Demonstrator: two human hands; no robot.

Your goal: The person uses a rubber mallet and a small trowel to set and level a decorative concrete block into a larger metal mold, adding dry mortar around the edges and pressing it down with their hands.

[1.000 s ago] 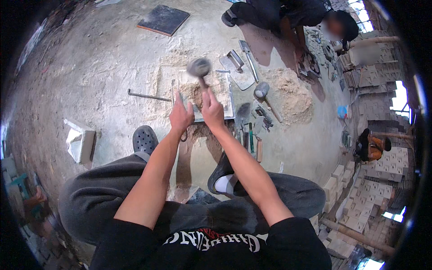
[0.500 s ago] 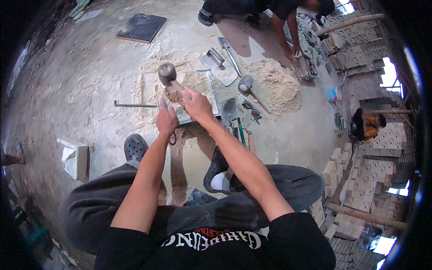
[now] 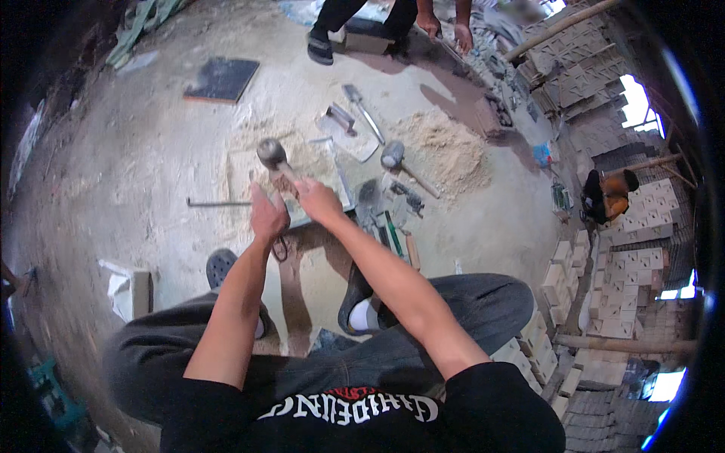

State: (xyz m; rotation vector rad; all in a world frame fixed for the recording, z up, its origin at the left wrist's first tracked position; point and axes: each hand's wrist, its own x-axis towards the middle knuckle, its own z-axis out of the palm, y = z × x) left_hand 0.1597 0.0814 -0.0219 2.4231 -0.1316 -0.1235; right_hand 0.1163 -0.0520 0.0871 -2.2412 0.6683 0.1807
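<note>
Dusty floor (image 3: 174,189) of a workshop, pale blocks (image 3: 633,272) stacked at the right of the frame. Work is at frame centre: shallow tray (image 3: 342,175) on the floor, pale powder (image 3: 308,157) in and around it.

Changes: whole view has shifted, so the floor items sit lower and further left. Against the spare mallet (image 3: 393,155), the mallet in use (image 3: 269,153) has come left and closer to the person. Head was over the tray's far edge and blurred, now sharper and over its left half. Reads as work now on the left side; contact with powder can't be confirmed.

Right hand (image 3: 321,202) is wrapped round the mallet handle. Left hand (image 3: 269,215) is at the tray's near-left corner, partly curled, dark loop (image 3: 280,248) just below it. Can't tell whether it holds anything.

Metal rod (image 3: 219,202) lies left of the tray, not in use. Powder pile (image 3: 449,155), flat plate with handle (image 3: 355,141) and long metal tool (image 3: 364,113) sit upper right of it, all free. Powder in the tray looks uneven, so levelling isn't done, my read.

Top of frame: co-worker's hands (image 3: 463,38) are now off the dark metal piece (image 3: 495,117) they were at. No overlap with the tray.
</note>
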